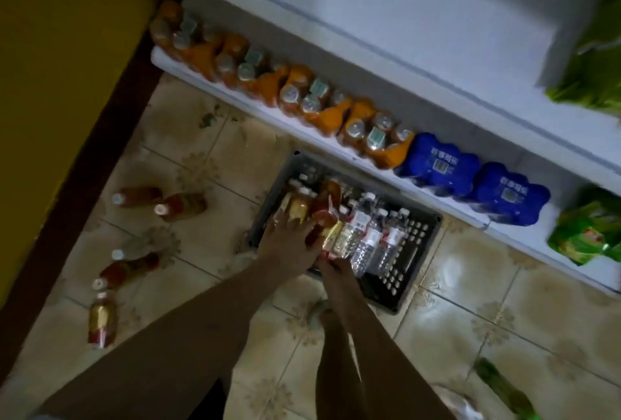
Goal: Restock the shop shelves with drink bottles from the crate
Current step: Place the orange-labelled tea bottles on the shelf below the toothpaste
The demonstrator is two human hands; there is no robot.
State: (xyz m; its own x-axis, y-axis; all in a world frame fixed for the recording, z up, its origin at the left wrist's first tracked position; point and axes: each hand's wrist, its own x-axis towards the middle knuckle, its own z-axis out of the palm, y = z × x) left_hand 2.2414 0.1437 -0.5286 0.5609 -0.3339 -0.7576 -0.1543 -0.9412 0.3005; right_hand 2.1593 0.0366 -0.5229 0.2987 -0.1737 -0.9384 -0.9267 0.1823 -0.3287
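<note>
A dark crate of drink bottles is sitting on the tiled floor just below the bottom shelf. The left hand is curling over an amber bottle among the crate's left rows, while the right hand is reaching in beside clear water bottles; its grip is hard to make out. Orange multipacks and blue multipacks are lining the shelf. Loose bottles are lying on the floor to the left.

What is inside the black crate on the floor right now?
The crate holds amber drink bottles on its left and clear water bottles in the middle; its right part shows bare grid floor. Both hands cover the nearest bottles' lower ends.
</note>
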